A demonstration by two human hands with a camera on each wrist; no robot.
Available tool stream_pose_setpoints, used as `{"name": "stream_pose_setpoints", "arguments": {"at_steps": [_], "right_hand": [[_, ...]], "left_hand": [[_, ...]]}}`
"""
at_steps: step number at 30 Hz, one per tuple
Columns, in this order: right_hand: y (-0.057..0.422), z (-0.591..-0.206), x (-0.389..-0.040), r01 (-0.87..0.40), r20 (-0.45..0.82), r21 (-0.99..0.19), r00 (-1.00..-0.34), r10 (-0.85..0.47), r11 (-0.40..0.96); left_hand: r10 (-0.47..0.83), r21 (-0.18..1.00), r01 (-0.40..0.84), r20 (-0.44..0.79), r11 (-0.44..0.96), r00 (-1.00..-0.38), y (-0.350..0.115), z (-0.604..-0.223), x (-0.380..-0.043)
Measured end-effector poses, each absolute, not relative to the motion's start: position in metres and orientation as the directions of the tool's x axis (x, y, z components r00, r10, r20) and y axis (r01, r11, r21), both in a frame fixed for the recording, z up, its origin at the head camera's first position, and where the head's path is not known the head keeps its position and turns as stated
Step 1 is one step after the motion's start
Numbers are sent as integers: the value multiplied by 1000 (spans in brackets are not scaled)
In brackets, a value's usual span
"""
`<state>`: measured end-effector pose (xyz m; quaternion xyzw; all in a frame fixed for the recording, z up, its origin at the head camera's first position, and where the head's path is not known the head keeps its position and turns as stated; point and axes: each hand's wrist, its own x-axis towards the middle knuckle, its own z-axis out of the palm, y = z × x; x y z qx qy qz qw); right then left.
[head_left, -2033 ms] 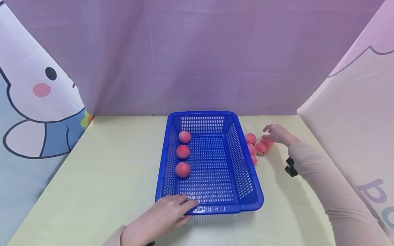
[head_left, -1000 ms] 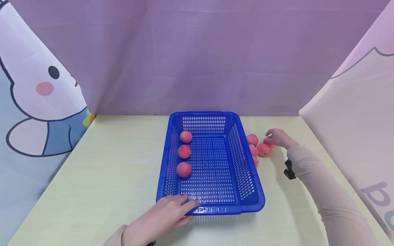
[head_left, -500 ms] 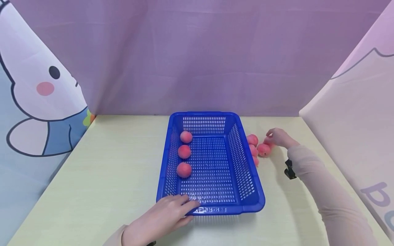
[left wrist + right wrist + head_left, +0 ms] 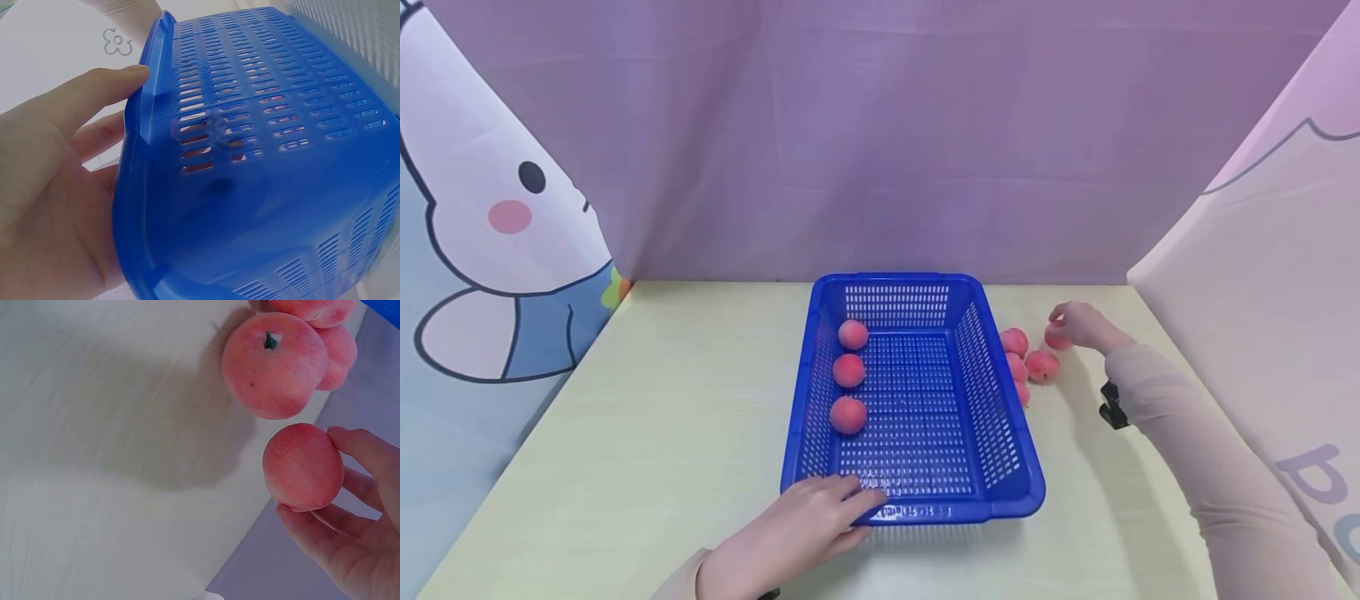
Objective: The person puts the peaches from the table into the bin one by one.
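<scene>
My left hand [image 4: 801, 521] grips the near rim of a blue plastic basket [image 4: 1017, 505], at its left part. In the left wrist view the thumb lies on the rim and the fingers reach over to its other side. To the right of the basket, my right hand [image 4: 1086, 325] pinches a pink peach [image 4: 303, 467] between thumb and fingertips, above the table. A stemmed peach [image 4: 275, 365] lies on the table close by, beside several others against the basket's right wall. Inside the basket, three peaches [image 4: 848, 371] stand in a row along the left wall.
The pale wooden table [image 4: 647, 417] reaches back to a purple cloth backdrop [image 4: 880, 142]. Printed cloth walls close in the left side [image 4: 490, 333] and the right side [image 4: 1262, 292].
The right hand has closed on a peach behind the loose group and raised it slightly, up and away from the neighbouring peach. The left hand and basket have stayed in place.
</scene>
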<state>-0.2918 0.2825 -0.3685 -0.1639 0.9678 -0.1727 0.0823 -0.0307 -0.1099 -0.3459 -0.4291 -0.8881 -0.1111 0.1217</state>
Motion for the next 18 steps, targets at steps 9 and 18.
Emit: {"name": "stream_pose_setpoints", "arguments": {"at_steps": [9, 18], "right_hand": [[276, -350, -292, -332, -66, -308, -927, -368, 891], [272, -332, -298, -390, 16, -296, -915, -403, 872]], "left_hand": [[734, 82, 796, 342, 599, -587, -110, -347, -31], [735, 91, 795, 329, 600, -593, -110, -347, -31]]}}
